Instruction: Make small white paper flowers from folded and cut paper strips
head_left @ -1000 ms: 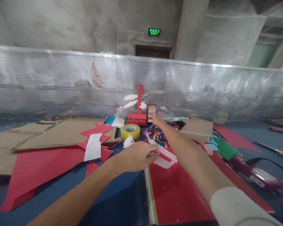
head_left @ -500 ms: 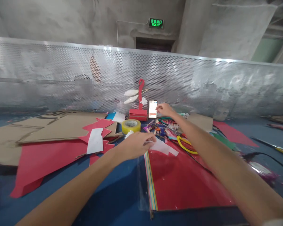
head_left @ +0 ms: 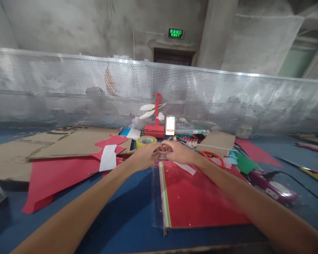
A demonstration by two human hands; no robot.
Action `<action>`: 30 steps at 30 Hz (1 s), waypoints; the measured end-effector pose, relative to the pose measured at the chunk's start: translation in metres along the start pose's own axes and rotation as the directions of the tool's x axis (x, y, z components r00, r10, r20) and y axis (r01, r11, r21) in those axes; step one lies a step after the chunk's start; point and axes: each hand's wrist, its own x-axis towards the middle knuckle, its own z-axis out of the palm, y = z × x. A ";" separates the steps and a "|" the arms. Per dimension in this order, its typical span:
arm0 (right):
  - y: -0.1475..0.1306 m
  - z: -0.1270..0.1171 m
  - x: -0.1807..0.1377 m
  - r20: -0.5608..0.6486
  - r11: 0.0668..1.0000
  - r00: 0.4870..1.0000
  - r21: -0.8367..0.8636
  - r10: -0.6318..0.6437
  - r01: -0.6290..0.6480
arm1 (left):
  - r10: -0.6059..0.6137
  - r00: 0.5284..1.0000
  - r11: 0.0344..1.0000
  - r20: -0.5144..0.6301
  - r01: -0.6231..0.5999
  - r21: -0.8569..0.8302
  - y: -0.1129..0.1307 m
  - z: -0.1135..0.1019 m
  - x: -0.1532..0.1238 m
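My left hand [head_left: 145, 156] and my right hand [head_left: 178, 152] meet at the middle of the table, fingers pinched together. Something small and pale shows between the fingertips, too blurred to name. Just below my right hand, a strip of white paper [head_left: 187, 168] lies on a stack of red paper sheets [head_left: 201, 201] in a clear sleeve. Behind my left hand is a roll of yellow tape [head_left: 146, 141], partly covered by the hand. A lit phone [head_left: 170, 126] stands upright beyond the fingers, beside a red cardboard piece [head_left: 154, 131] with a looped upright and white petal shapes.
Cardboard sheets [head_left: 69, 143] and red paper cutouts [head_left: 60, 180] lie to the left. On the right are red-handled scissors [head_left: 213, 157], green paper [head_left: 243, 161] and a purple glue gun [head_left: 274, 187] with a black cord. A perforated metal screen [head_left: 201, 88] borders the back.
My right hand has come back from beside the phone to meet my left hand. My left hand has shifted slightly left, its fingers now closed. The camera view has tilted up a little.
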 end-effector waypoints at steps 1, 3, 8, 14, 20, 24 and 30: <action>0.002 0.004 0.000 -0.035 0.999 0.999 0.035 0.016 -0.015 | -0.004 1.000 1.000 -0.011 0.004 0.014 0.000 0.000 0.000; 0.009 0.008 0.000 -0.053 0.992 0.998 0.124 0.041 -0.034 | -0.016 1.000 0.999 -0.022 0.017 0.034 0.000 0.000 -0.001; 0.017 0.010 -0.003 -0.135 0.976 0.989 0.216 0.053 -0.023 | -0.070 0.998 0.998 -0.002 0.070 0.000 -0.003 0.002 0.000; 0.018 0.012 -0.005 -0.225 0.992 0.974 0.129 0.017 0.013 | -0.112 0.994 0.993 0.018 0.113 -0.032 -0.016 0.005 0.002; 0.013 0.017 -0.007 -0.215 0.993 0.977 0.115 0.006 0.020 | -0.074 0.997 0.991 0.020 0.076 -0.113 -0.016 0.003 0.004; 0.010 0.017 -0.009 -0.209 1.000 0.978 0.005 -0.025 0.027 | -0.066 0.997 0.984 0.029 0.070 -0.164 -0.016 0.001 0.004; 0.009 0.013 -0.011 -0.081 0.952 0.979 -0.261 -0.185 0.158 | -0.066 0.994 0.965 0.084 0.085 -0.247 -0.029 0.010 0.006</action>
